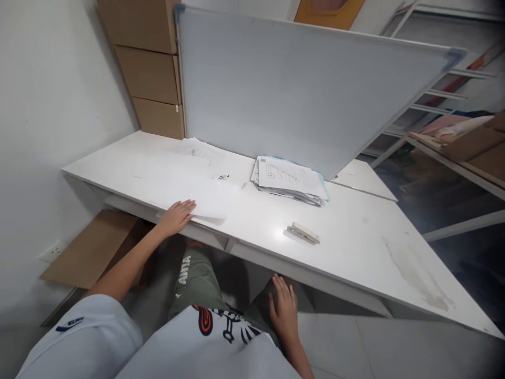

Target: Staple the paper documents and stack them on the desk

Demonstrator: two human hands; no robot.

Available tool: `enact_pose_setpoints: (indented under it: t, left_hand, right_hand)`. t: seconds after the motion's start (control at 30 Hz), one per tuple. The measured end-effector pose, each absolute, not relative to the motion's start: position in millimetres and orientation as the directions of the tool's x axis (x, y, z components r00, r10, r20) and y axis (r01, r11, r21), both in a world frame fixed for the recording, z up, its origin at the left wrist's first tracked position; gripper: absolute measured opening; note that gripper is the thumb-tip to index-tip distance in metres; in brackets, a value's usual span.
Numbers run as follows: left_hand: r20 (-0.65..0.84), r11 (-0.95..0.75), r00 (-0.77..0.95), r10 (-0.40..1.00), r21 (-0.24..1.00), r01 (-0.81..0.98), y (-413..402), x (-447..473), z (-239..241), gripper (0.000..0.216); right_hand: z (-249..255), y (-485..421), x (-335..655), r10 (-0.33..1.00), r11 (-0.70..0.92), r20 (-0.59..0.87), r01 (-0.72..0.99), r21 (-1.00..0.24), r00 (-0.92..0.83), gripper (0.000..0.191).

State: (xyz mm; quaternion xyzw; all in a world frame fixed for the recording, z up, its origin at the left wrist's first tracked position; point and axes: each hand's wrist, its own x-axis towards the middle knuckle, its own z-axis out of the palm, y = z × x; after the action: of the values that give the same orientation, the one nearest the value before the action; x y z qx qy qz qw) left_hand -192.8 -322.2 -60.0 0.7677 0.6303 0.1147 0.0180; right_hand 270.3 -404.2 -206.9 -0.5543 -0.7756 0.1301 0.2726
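My left hand (177, 217) lies flat, fingers stretched out, on a sheet of white paper (208, 206) at the table's front edge. The sheet's right corner lifts slightly off the tabletop. On my right thigh rests my right hand (284, 305), its fingers extended and holding nothing. A beige stapler (303, 232) lies on the table, up and to the right of that hand. Farther back sits a stack of printed papers (290, 179) with a light blue edge showing. More loose paper (197, 152) with print on it lies at the back left.
A large whiteboard (300, 89) leans at the back of the white table (355, 237). Cardboard boxes (152, 76) are piled beside it. An open cardboard box (92, 242) stands below the table's left end. Metal shelving (461, 168) holds more boxes at right.
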Motion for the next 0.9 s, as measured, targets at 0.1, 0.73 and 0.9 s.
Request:
enact_pose_setpoints:
  t: [0.1, 0.73, 0.9]
  left_hand:
    - [0.084, -0.158, 0.148, 0.985, 0.119, 0.98, -302, -202, -55, 0.063]
    - [0.032, 0.019, -0.021, 0.999, 0.061, 0.998, -306, -177, -38, 0.081]
    - [0.045, -0.222, 0.226, 0.973, -0.07, 0.972, -361, -125, -44, 0.055]
  right_hand:
    - [-231, -405, 290, 0.977, 0.178, 0.205, 0.781, -0.598, -0.066, 0.058]
    - [-247, -376, 287, 0.991, -0.004, -0.119, 0.859, -0.512, -0.066, 0.056]
    - [-242, -374, 282, 0.966, -0.005, -0.237, 0.907, -0.42, -0.105, 0.059]
